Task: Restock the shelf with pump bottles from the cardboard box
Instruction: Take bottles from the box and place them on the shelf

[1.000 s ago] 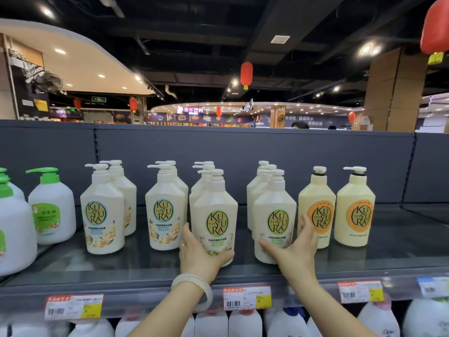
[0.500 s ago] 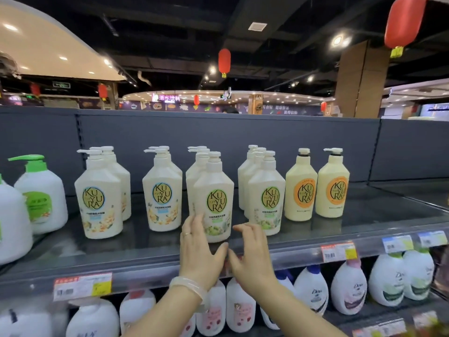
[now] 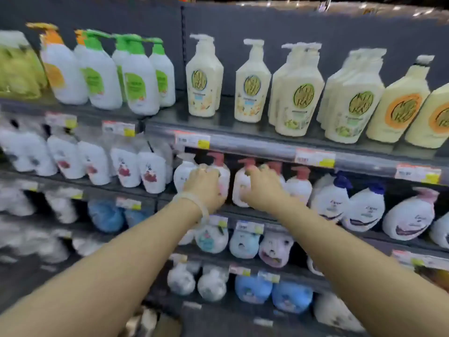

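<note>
2 hands [image 3: 205, 184] [image 3: 261, 188] on red-pump bottles [image 3: 224, 176], second shelf [image 3: 243, 211], view blurred.

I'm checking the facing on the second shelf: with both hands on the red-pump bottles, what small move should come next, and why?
Probably draw both bottles toward the shelf's front edge. The left hand lies on one white bottle with a red pump, the right hand on its neighbour; blur hides each grip.

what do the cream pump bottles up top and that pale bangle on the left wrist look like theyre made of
Cream pump bottles: probably opaque plastic, smooth with a soft sheen; moulded shoulders, printed labels.
Pale bangle on the left wrist: translucent and milky, perhaps jade, glass or resin; light passes through its rim. Blur leaves it open.
</note>
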Available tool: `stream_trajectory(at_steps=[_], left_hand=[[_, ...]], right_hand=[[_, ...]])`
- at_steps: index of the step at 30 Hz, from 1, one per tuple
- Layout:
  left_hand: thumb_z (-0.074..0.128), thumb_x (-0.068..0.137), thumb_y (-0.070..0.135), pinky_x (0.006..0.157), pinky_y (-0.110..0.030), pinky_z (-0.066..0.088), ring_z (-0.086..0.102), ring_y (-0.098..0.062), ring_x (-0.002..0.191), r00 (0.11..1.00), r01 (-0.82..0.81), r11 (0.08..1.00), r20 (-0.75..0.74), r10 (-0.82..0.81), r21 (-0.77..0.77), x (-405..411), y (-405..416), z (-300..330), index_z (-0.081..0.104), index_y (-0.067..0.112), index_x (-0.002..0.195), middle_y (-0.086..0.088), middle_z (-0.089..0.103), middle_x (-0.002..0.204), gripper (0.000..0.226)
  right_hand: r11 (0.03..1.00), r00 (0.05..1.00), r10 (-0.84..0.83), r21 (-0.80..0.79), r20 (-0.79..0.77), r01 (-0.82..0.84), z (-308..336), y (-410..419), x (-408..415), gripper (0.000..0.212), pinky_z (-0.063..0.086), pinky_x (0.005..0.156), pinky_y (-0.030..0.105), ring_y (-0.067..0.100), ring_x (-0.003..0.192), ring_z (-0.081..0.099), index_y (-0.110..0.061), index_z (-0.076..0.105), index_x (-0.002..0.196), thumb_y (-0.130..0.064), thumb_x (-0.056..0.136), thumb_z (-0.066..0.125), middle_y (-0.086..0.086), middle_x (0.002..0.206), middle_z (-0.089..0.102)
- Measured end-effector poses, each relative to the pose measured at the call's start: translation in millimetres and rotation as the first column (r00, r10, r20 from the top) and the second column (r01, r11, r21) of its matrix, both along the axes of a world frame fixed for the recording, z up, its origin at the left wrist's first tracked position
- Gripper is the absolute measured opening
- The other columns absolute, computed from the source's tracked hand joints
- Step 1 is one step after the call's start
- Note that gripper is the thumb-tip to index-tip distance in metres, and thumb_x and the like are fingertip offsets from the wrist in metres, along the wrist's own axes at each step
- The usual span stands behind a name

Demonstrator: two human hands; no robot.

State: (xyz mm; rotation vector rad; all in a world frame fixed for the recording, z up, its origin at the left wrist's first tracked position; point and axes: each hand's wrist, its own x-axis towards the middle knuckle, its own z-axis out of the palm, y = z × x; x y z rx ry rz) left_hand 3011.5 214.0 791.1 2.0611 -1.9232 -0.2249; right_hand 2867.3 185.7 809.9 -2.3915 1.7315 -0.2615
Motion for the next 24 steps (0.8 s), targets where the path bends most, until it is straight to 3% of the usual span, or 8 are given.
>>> stream_trajectory(at_steps=[4,9,11,17,24], left_hand=[[0.066,0.080,0.032,0.100,-0.046,0.041,0.040,-0.035,0.123,0.994,-0.104,0.982,0.044,0.098,0.155,46,58,-37,0.045,0.013,0.126,-0.014,0.037,0.134,0.054],[0.067,0.081,0.032,0.099,-0.044,0.042,0.044,-0.035,0.119,0.970,-0.244,0.927,0.078,0.232,0.285,110,113,-58,0.047,0.012,0.126,-0.015,0.040,0.131,0.053],[0.067,0.080,0.030,0.099,-0.042,0.042,0.043,-0.034,0.120,0.956,-0.293,0.907,0.091,0.279,0.303,135,131,-61,0.046,0.013,0.130,-0.014,0.040,0.132,0.056],[0.064,0.082,0.028,0.091,-0.034,0.042,0.048,-0.032,0.114,0.924,-0.381,0.852,0.117,0.364,0.359,223,177,-82,0.051,0.009,0.121,-0.016,0.048,0.125,0.046],[0.068,0.082,0.034,0.095,-0.036,0.042,0.047,-0.034,0.118,0.926,-0.369,0.785,0.125,0.356,0.497,349,208,-119,0.049,0.009,0.126,-0.017,0.044,0.129,0.054]], right_hand=[[0.988,0.993,0.117,0.108,-0.012,-0.115,-36,37,47,0.062,0.042,0.096,0.043,0.037,0.121,0.040,-0.009,0.036,0.135,-0.029,0.085,0.065,0.019,0.135,0.037],[0.940,0.961,0.278,0.206,-0.003,-0.272,-70,78,111,0.057,0.038,0.087,0.040,0.039,0.119,0.038,-0.009,0.039,0.129,-0.029,0.083,0.066,0.018,0.130,0.036],[0.923,0.945,0.326,0.220,-0.005,-0.317,-77,89,138,0.056,0.039,0.091,0.040,0.038,0.120,0.039,-0.008,0.041,0.128,-0.030,0.083,0.066,0.019,0.130,0.037],[0.870,0.913,0.407,0.309,-0.011,-0.384,-97,115,228,0.051,0.041,0.092,0.041,0.037,0.117,0.041,-0.008,0.042,0.127,-0.030,0.086,0.063,0.018,0.132,0.036],[0.839,0.920,0.392,0.404,0.012,-0.363,-142,130,351,0.052,0.042,0.094,0.042,0.037,0.119,0.038,-0.008,0.042,0.129,-0.033,0.087,0.062,0.018,0.133,0.036]])
